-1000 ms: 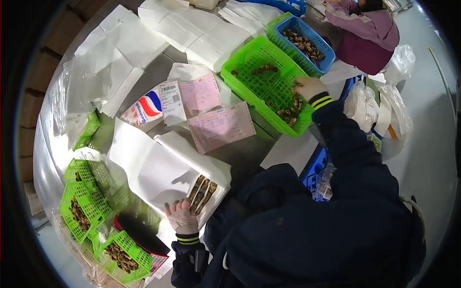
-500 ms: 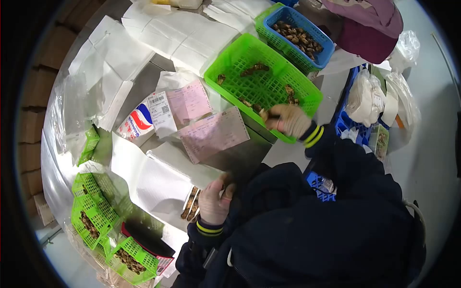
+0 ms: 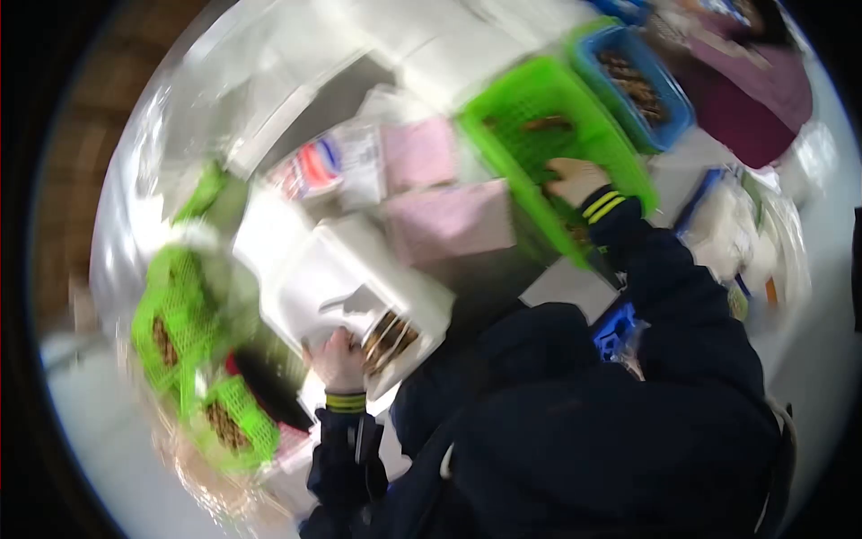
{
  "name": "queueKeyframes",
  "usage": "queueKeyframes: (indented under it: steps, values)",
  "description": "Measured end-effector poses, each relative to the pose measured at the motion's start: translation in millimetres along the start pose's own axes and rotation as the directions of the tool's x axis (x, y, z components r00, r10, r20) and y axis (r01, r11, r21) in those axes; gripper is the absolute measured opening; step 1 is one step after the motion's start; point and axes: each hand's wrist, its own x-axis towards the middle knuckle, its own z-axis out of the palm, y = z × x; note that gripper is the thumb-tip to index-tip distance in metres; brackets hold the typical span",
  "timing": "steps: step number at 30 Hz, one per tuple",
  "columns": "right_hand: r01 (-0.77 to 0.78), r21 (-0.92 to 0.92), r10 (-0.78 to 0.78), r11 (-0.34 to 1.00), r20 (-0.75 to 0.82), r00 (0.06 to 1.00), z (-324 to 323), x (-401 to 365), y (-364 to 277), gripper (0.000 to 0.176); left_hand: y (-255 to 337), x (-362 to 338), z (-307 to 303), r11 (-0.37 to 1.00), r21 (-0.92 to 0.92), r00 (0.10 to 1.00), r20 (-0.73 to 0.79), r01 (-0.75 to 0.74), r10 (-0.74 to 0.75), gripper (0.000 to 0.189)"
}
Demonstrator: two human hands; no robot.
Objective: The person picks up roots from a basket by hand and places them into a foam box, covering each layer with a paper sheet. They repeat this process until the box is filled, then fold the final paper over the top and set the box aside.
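My right hand point(image 3: 577, 181), in a pale glove, reaches into a green plastic basket point(image 3: 492, 99). Its bent fingers are over the basket floor, right at a dark brown knobbly piece; motion blur smears them. Another brown piece point(image 3: 548, 122) lies farther up in the basket. My left hand point(image 3: 338, 361) is at the left edge of a white tray-like container point(image 3: 310, 269), with its fingers beside a row of long dark brown pieces point(image 3: 391, 342) crossed by thin light strips. The blur also hides how the left fingers close.
A blue basket point(image 3: 678, 135) of brown pieces adjoins the green one. Pink slips point(image 3: 449, 220) and a printed packet point(image 3: 305, 169) lie in the middle. Green mesh baskets point(image 3: 171, 287) stand at left. Another person point(image 3: 754, 90) is at top right.
The view has shifted and turned. My left hand has moved from over the brown pieces to their left side, showing more of them. My right hand is farther inside the green basket.
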Motion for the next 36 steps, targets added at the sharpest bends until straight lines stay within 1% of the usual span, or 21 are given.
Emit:
queueKeyframes:
  steps: [1, 2, 4, 6, 7, 8, 9, 10, 11, 13, 14, 16, 17, 18, 19, 20, 22, 25, 30, 34, 36]
  values:
    - [0.040, -0.073, -0.036, 0.997, 0.048, 0.998, 10.1, 5.1, 1.0, 0.042, -5.2, -6.1, 5.2, 0.997, -0.055, 0.996, -0.079, -0.046, 0.042, 0.013]
    - [-0.035, -0.038, 0.037, 0.999, 0.046, 0.998, 19.6, 8.5, -7.8, 0.037, -15.8, -10.8, 18.2, 0.999, -0.048, 0.995, -0.101, -0.008, 0.004, 0.009]
    - [0.076, -0.055, -0.075, 0.996, 0.020, 0.997, 20.2, 14.2, -7.2, 0.032, -24.6, -12.7, 27.3, 0.993, 0.101, 0.995, -0.075, -0.052, 0.060, 0.009]
    - [-0.020, -0.160, 0.020, 0.987, 0.001, 1.000, 10.5, 21.1, -6.1, 0.038, -39.5, -19.2, 45.0, 0.986, 0.147, 0.991, -0.097, -0.081, 0.096, 0.014]
    - [-0.031, -0.041, 0.026, 0.999, -0.119, 0.993, 6.7, 30.2, 12.2, 0.040, -44.2, -17.8, 48.5, 0.986, 0.145, 0.990, -0.100, -0.086, 0.101, 0.015]
    - [-0.147, 0.159, 0.164, 0.976, -0.094, 0.982, -0.6, 41.1, 12.8, 0.037, -48.2, -20.9, 52.0, 0.985, 0.143, 0.989, -0.101, -0.092, 0.107, 0.015]
    - [-0.097, 0.517, 0.151, 0.851, -0.062, 0.987, -23.1, 29.1, -16.7, 0.036, -46.5, -23.1, 50.6, 0.989, 0.131, 0.991, -0.098, -0.074, 0.087, 0.015]
    - [-0.012, 0.596, 0.074, 0.803, -0.081, 0.994, -40.3, 25.0, -59.0, 0.040, -44.6, -20.6, 43.9, 0.991, 0.117, 0.997, -0.049, -0.057, 0.063, 0.016]
    - [0.068, 0.796, 0.070, 0.602, -0.138, 0.988, -46.7, 1.7, -128.0, 0.043, -43.7, -18.0, 39.6, 0.993, 0.107, 0.999, -0.003, -0.048, 0.048, 0.017]
    - [0.049, 0.720, -0.095, 0.692, 0.024, 0.995, -38.5, -23.4, -210.3, 0.036, -44.2, -17.0, 45.1, 0.996, 0.076, 0.995, -0.080, -0.050, 0.057, 0.017]
    - [-0.010, 0.802, -0.192, 0.597, 0.155, 0.969, -21.5, -30.7, -242.1, 0.036, -44.7, -16.6, 50.3, 0.998, 0.047, 0.987, -0.150, -0.052, 0.058, 0.016]
    - [-0.109, 0.689, -0.256, 0.716, 0.405, 0.878, 32.9, -43.4, -298.0, 0.034, -46.7, -15.4, 57.7, 0.997, -0.001, 0.967, -0.243, -0.074, 0.072, 0.014]
    - [-0.055, 0.565, -0.276, 0.823, 0.483, 0.831, 52.1, -45.6, -319.8, 0.034, -44.9, -14.9, 52.5, 0.999, 0.022, 0.988, -0.143, -0.046, 0.049, 0.015]
    - [0.308, 0.335, -0.428, 0.891, 0.389, 0.816, 80.9, -45.7, -330.8, 0.031, -42.8, -14.5, 47.2, 0.999, 0.047, 0.999, -0.043, -0.021, 0.023, 0.016]
    - [0.245, 0.296, -0.355, 0.923, 0.415, 0.838, 109.0, -44.0, -343.0, 0.029, -41.0, -14.5, 41.9, 0.997, 0.079, 1.000, 0.021, -0.008, 0.007, 0.020]
    - [0.320, 0.203, -0.377, 0.926, 0.408, 0.832, 137.2, -42.3, -347.0, 0.031, -40.3, -14.7, 43.1, 0.997, 0.071, 1.000, 0.022, -0.006, 0.004, 0.020]
    - [0.300, 0.044, -0.281, 0.953, 0.496, 0.822, 156.7, -43.0, -358.4, 0.036, -41.6, -13.1, 45.0, 0.988, 0.152, 1.000, 0.023, -0.012, 0.008, 0.018]
    - [0.398, 0.038, -0.365, 0.916, 0.486, 0.794, 174.9, -40.7, -349.9, 0.035, -42.6, -14.0, 46.6, 0.985, 0.170, 1.000, 0.013, -0.029, 0.027, 0.016]
    - [0.381, -0.096, -0.277, 0.920, 0.529, 0.802, 166.9, -43.8, -356.6, 0.034, -42.6, -11.5, 42.6, 0.986, 0.158, 0.996, 0.081, -0.045, 0.033, 0.017]
    - [0.237, 0.055, -0.231, 0.970, 0.506, 0.831, 167.0, -45.3, -353.3, 0.029, -42.6, -10.5, 47.7, 0.985, 0.167, 0.993, 0.115, -0.051, 0.032, 0.020]
    - [0.367, -0.041, -0.305, 0.929, 0.477, 0.824, 178.5, -43.9, -350.8, 0.026, -42.7, -10.4, 43.8, 0.982, 0.178, 0.995, 0.086, -0.059, 0.044, 0.022]
